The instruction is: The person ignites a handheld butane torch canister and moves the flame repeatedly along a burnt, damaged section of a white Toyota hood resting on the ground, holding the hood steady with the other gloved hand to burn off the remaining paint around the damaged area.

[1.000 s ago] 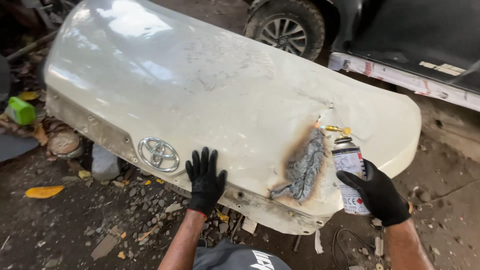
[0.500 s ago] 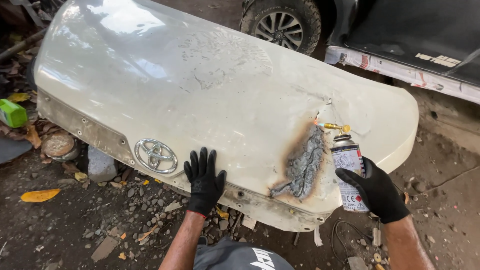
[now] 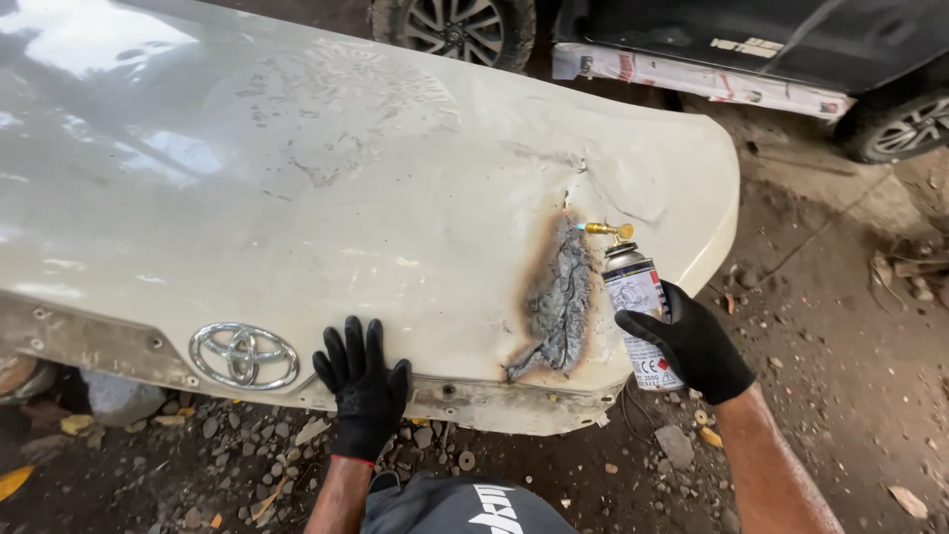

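Within right hand (image 3: pixel 697 346): torch canister (image 3: pixel 638 302).

place: outdoor car repair yard | evidence: detached car hood (image 3: pixel 326 198), parked cars' wheels (image 3: pixel 455 28), gravel ground (image 3: pixel 840 396)

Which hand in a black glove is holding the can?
The right hand. It wraps around the gas can with the brass torch tip, beside the burnt patch. The left hand just lies flat on the cream car panel.
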